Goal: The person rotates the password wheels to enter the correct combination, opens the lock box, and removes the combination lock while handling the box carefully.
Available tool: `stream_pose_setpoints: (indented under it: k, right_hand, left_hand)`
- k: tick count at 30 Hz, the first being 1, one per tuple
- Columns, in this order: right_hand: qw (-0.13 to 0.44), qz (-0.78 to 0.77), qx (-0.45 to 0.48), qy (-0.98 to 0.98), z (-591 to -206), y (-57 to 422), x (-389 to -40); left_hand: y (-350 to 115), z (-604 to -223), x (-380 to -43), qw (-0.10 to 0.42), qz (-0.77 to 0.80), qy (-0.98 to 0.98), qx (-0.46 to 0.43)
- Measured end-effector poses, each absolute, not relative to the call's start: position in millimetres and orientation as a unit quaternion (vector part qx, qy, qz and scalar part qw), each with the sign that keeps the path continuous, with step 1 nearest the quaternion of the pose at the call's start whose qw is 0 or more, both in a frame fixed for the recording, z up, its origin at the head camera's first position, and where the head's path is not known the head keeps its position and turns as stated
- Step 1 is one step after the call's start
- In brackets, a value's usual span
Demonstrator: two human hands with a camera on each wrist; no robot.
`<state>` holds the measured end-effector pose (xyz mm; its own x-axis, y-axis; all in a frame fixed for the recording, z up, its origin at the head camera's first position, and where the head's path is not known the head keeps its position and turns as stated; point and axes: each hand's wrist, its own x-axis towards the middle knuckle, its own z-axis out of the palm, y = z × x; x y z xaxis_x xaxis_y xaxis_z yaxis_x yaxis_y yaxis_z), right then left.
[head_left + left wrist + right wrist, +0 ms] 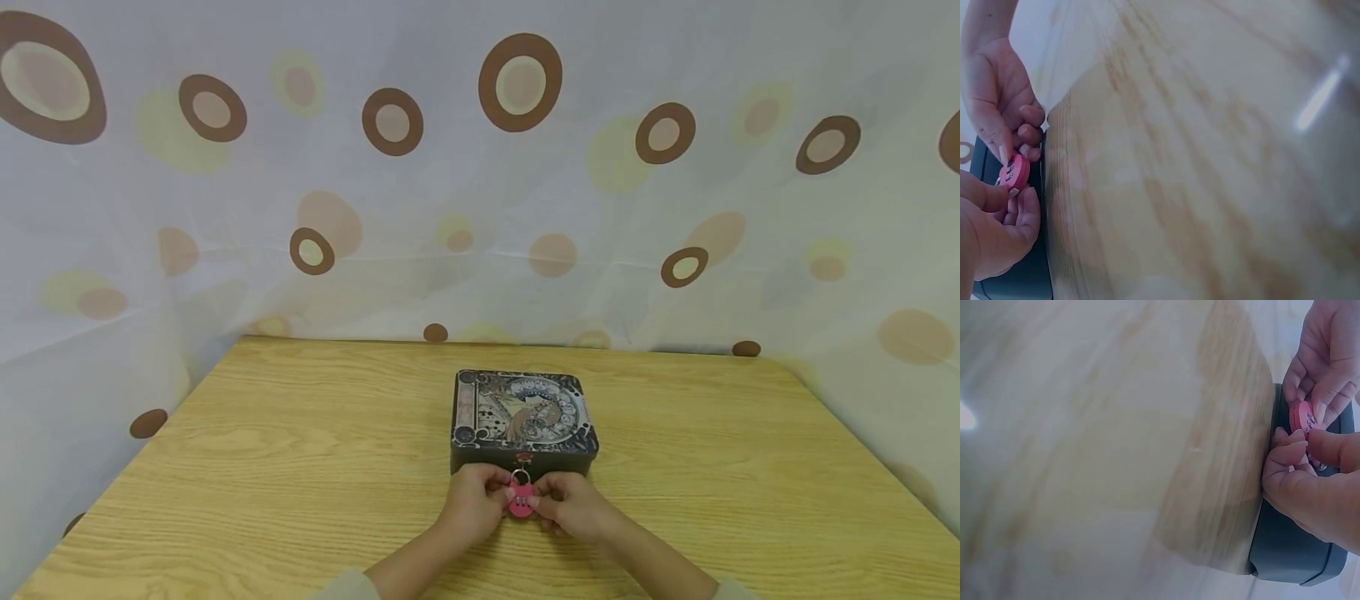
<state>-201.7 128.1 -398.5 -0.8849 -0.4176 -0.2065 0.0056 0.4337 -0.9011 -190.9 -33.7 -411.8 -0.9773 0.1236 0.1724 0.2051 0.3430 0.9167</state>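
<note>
Two hands share one small pink padlock point(521, 505) at the front of a tin box point(525, 412). In the head view the padlock's shackle point(521, 473) points away from the person, toward the box, and its rounded base points back toward the person, so its long axis runs roughly square to the box's front wall. The face with the number dials point(522, 502) is turned up to the head camera.

The padlock has a smooth, rounded body and a shiny, metallic-looking hoop. The box is a dark, low rectangle with rounded corners; its lid carries an ornate printed picture, and a reddish clasp point(523, 457) sits at the front, just beyond the hoop. Whether the hoop passes through the clasp is too small to tell. Beneath is a bench point(300, 458) with streaky yellow wood grain.

The left hand point(476, 504) has its grip closed on the padlock's left edge, thumb against the body. The right hand point(573, 506) pinches the right edge, thumb at the dial face. The padlock thus lies between both grips, touching each.
</note>
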Motion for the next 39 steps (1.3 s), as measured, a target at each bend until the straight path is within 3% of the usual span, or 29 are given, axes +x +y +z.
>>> stream_pose_setpoints:
  k: [39]
  right_hand:
    - [0.192,-0.498,-0.135,0.835,-399.3,127.0,-203.0]
  left_hand:
    - [-34.8,-409.9,-190.6,-0.011,-0.593,-0.801,-0.081]
